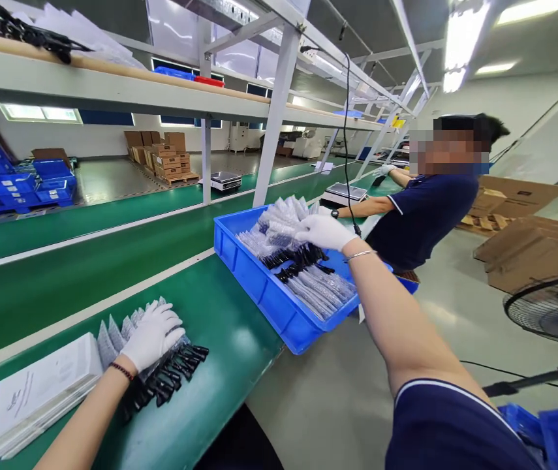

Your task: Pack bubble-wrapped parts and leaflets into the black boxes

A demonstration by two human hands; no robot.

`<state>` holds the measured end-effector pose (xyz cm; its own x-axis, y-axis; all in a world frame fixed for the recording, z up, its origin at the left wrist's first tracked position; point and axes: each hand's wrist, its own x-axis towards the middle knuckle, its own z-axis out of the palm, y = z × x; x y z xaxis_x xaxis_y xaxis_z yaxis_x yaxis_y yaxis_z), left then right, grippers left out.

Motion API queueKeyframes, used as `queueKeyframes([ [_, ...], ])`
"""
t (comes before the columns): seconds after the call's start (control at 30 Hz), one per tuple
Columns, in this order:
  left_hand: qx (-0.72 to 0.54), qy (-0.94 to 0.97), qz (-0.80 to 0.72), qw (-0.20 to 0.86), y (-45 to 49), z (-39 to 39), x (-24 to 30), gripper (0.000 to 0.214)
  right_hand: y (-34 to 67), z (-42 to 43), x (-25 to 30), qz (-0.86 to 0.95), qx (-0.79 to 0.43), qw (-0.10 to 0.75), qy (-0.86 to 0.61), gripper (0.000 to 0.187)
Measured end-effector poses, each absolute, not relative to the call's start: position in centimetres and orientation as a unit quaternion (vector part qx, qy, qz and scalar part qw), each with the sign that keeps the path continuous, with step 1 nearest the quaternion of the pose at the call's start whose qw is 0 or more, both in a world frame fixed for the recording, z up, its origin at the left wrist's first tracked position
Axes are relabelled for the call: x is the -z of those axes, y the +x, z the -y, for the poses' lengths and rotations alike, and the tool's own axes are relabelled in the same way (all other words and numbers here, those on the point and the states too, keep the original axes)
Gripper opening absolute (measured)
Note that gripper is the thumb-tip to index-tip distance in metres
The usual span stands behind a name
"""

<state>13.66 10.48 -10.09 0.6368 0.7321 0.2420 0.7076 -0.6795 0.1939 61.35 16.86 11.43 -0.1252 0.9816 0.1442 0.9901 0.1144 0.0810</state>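
My left hand (151, 336), in a white glove, lies with fingers curled over a row of clear plastic bags holding black parts (171, 372) on the green bench (220, 326). My right hand (322, 232), also gloved, reaches into a blue bin (263, 290) and grips a bunch of the same clear bags (283, 219). More bagged black parts (312, 277) fill the bin, which overhangs the bench edge.
A stack of white booklets (38, 391) lies left of my left hand. A co-worker in a dark blue shirt (425, 209) works further down the line near a scale (342, 192). Cardboard boxes (528, 254) and a fan (553, 310) stand at right. Blue crates (24, 183) sit far left.
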Motion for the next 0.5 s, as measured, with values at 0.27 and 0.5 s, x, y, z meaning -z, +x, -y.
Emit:
queueKeyframes([
  [0.27,-0.142,0.913,-0.381,0.028,13.8,-10.2,9.0,0.038,45.4,-12.7,-14.8,0.826,0.100,0.079,-0.549,0.032],
  [0.5,-0.147,0.913,-0.379,0.008,13.5,-10.1,9.4,0.040,36.5,-15.2,0.0,0.813,-0.069,0.018,-0.578,0.029],
])
